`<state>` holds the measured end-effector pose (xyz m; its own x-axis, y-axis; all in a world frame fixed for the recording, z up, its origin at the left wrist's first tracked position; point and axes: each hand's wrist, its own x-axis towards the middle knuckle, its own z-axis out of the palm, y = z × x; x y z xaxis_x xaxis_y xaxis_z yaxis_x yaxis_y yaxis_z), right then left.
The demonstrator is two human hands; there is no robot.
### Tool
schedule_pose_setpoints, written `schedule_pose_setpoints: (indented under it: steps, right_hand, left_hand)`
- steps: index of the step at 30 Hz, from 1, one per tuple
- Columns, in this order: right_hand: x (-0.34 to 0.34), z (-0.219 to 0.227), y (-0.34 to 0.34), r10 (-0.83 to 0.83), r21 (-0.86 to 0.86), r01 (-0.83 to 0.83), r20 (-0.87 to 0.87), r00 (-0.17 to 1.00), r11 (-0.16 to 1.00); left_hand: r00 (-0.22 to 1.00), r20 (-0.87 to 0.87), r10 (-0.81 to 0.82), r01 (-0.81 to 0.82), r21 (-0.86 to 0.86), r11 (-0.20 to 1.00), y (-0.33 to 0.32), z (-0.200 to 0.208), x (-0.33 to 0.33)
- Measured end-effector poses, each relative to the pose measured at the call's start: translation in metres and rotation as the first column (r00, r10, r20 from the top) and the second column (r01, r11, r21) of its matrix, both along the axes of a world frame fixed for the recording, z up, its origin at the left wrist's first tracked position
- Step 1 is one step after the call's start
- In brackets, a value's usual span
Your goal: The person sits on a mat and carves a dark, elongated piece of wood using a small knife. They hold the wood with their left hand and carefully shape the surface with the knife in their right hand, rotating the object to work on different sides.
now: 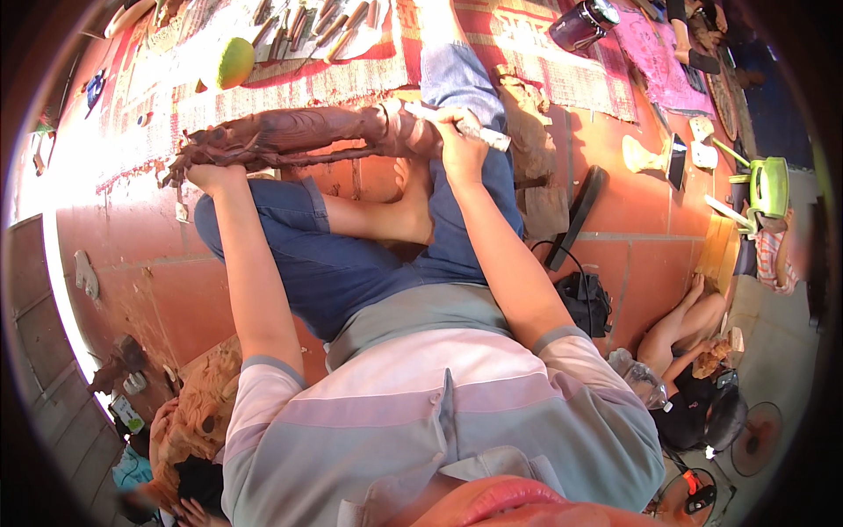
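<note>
We steady the long clay figure [299, 136] across our knees, left hand [215, 176] closed under its rough end, right hand [458, 140] clamped round the carving tool [465, 127], keeping strokes light, shallow, controlled.

Both arms stretch forward; left hand [215, 176] curled in a grip, right hand [461, 145] fingers closed.
</note>
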<state>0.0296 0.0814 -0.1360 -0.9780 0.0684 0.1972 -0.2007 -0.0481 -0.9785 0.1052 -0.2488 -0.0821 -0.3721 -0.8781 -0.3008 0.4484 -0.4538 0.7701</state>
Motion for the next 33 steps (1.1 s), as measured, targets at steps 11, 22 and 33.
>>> schedule_pose_setpoints:
  steps: [11,22,33]
  right_hand:
    - [-0.003,-0.007,-0.003,0.069,-0.045,-0.073,-0.076,0.995,0.996]
    - [-0.010,-0.002,0.003,0.097,-0.184,-0.097,-0.007,0.995,0.978]
    - [-0.005,-0.008,0.013,0.131,-0.099,-0.136,-0.052,0.990,0.986]
  left_hand:
    - [0.998,0.048,0.027,-0.029,0.030,0.999,0.001,-0.004,0.004]
    - [1.000,0.001,-0.003,0.003,-0.014,1.000,-0.002,-0.001,0.000]
    - [0.997,0.017,0.079,-0.080,0.029,0.996,-0.002,-0.006,-0.002]
